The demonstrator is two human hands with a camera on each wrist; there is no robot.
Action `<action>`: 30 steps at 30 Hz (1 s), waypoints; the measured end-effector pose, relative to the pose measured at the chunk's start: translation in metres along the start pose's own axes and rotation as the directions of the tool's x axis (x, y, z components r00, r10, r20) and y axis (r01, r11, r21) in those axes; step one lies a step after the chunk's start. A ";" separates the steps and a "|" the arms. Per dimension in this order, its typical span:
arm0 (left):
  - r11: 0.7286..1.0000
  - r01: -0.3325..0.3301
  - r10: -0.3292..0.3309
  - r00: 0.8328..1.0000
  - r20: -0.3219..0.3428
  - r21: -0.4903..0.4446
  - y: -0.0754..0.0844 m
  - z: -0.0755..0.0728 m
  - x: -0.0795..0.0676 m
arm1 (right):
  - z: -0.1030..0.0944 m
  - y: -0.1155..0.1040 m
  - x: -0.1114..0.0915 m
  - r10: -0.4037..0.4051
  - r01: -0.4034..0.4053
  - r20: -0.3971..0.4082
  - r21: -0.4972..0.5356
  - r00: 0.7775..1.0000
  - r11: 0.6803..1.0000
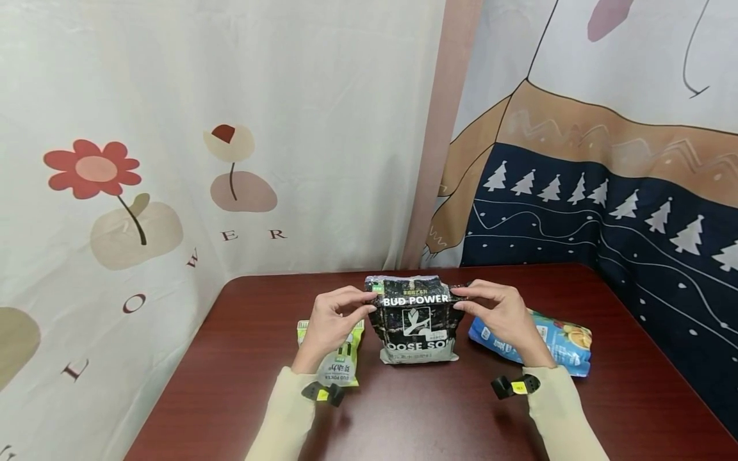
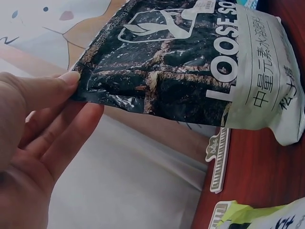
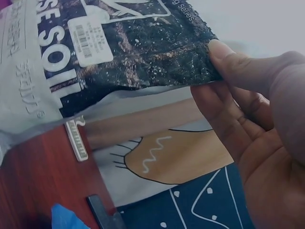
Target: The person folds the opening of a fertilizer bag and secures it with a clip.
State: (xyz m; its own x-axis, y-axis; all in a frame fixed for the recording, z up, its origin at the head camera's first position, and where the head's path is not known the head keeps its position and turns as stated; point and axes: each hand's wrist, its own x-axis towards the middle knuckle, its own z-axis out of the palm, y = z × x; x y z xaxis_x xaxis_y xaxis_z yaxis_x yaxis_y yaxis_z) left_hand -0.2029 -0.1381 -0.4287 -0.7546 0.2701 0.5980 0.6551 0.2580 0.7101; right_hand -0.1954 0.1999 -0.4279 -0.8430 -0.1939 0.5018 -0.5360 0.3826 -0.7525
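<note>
Two hands, the left hand (image 1: pixel 331 323) and the right hand (image 1: pixel 503 314), stand apart, each pinching an upper corner of the black soil bag (image 1: pixel 418 321) between them, thumbs in front, fingers behind. The bag is roughly upright, its lettering reading upright towards the person and its pale base down; height and width look similar, so its long axis is hard to tell. Whether the base touches the worktop (image 1: pixel 415 416) I cannot tell. A green packet (image 1: pixel 340 368) lies partly under the left hand; a blue pouch (image 1: pixel 565 349) lies slantwise beside and below the right hand. Beyond the left hand, its wrist view shows a pale clip (image 2: pixel 219 164) hidden from the head view; the right wrist view shows a dark bar (image 3: pixel 101 213) beyond the right hand.
</note>
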 end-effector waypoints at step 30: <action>0.983 -0.123 0.118 0.992 0.048 0.135 0.000 0.002 0.002 | -0.004 -0.003 0.003 -0.079 0.087 0.055 -0.161 0.995 0.983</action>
State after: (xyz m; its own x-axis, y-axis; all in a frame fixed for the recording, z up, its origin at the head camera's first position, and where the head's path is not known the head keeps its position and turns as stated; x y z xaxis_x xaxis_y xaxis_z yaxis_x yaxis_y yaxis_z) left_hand -0.2045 -0.1357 -0.4281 -0.6694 0.3425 0.6592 0.7422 0.3453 0.5743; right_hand -0.1962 0.2017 -0.4227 -0.7992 -0.2728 0.5355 -0.5928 0.5048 -0.6276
